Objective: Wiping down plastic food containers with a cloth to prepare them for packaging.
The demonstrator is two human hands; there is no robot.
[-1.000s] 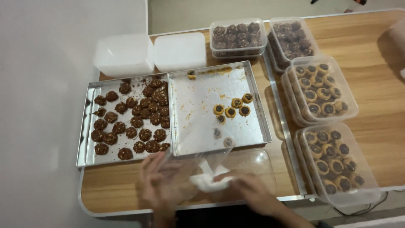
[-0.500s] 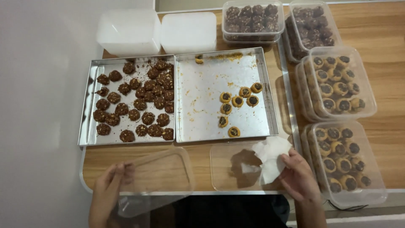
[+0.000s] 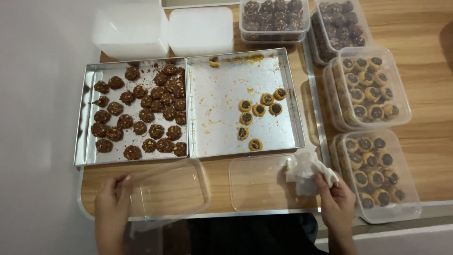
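At the near left edge of the table (image 3: pixel 424 118), the left hand (image 3: pixel 112 208) holds a clear plastic container (image 3: pixel 167 191) by its left rim, fingers (image 3: pixel 123 185) curled narrowly over the edge. The container looks light, thin and somewhat flexible, likely slick; a hold on the stiffer rim seems steadier than one on the walls. Beyond it lies a metal tray (image 3: pixel 85 141) scattered with dark chocolate cookies (image 3: pixel 141 115), and beside that a second metal tray (image 3: pixel 292 118), mostly bare and crumb-strewn, with a few golden chocolate-filled cookies (image 3: pixel 258 109). In front of this tray a clear lid or shallow container (image 3: pixel 257 184) lies flat on the table. At its right end the right hand (image 3: pixel 337 198) pinches a crumpled white tissue (image 3: pixel 306 172), fingers closed on it; the tissue is soft and weightless and will bunch wherever it is gripped. Further right stand clear tubs of filled cookies (image 3: pixel 373 174), fragile and crumbly by the look of them.
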